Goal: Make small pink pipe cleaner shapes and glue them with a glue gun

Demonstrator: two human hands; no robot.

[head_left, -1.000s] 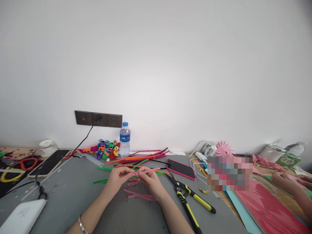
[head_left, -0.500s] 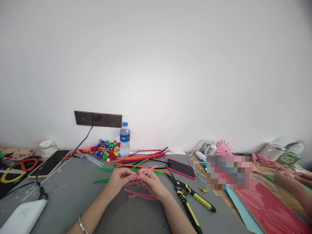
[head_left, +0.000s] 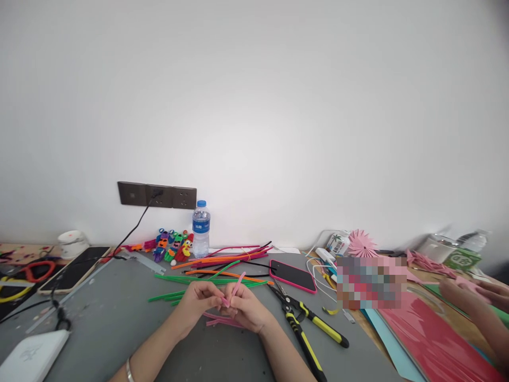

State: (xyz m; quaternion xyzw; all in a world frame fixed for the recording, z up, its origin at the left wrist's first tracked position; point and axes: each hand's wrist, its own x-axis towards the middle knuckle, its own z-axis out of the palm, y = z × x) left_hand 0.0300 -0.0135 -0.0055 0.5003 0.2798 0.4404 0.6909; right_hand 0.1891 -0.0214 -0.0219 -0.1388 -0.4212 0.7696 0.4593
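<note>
Over the grey bench (head_left: pixel 131 323), left of the cutters (head_left: pixel 288 306), your left hand (head_left: pixel 204 297) and right hand (head_left: pixel 242 307) pinch a pink pipe cleaner (head_left: pixel 239 283): likely light, bendy, best gripped beside each bend.

I wear a narrow, shiny, silver-coloured bangle (head_left: pixel 129 370) around my left forearm (head_left: pixel 159 345); what shows of my right forearm (head_left: pixel 285 350) is bare.

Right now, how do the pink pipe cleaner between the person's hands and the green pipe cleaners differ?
The pink pipe cleaner is pinched by the left hand and right hand; the green pipe cleaners lie loose on the grey work surface. The pink one's visible end sticks up; the green ones lie flat. Both are thin.
</note>
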